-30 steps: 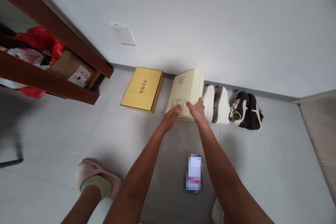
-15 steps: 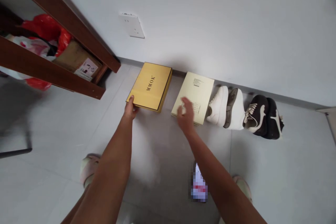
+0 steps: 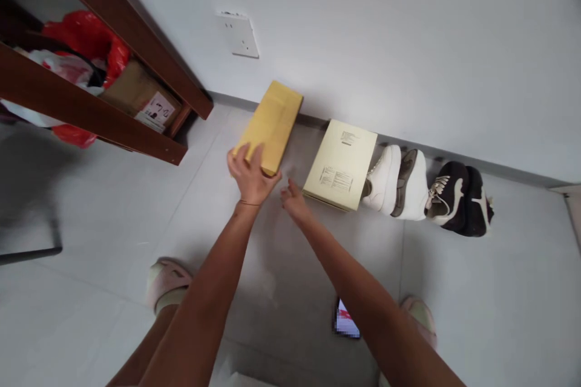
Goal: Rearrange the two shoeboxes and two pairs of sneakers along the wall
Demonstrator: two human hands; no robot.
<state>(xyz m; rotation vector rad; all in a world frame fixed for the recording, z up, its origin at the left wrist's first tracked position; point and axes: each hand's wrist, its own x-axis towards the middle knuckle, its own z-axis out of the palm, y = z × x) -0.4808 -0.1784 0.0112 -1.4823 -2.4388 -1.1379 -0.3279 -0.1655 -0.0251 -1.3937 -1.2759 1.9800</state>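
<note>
Yellow box [image 3: 272, 122]: smooth, crisp-edged block near the wall; half a second ago "MMOK" faced up, now it's tipped and a plain face shows!
Left hand [image 3: 250, 175]: gripping that box's near end, fingers spread over it.
Right hand [image 3: 297, 204]: open, holding nothing, shifted off the Cream box [image 3: 341, 160] toward the gap.
Cream box: flat, printed, right beside white shoes [image 3: 385, 180].
Floor [image 3: 136, 296]: pale grey tiles, meeting a plain white wall [image 3: 363, 42].
</note>
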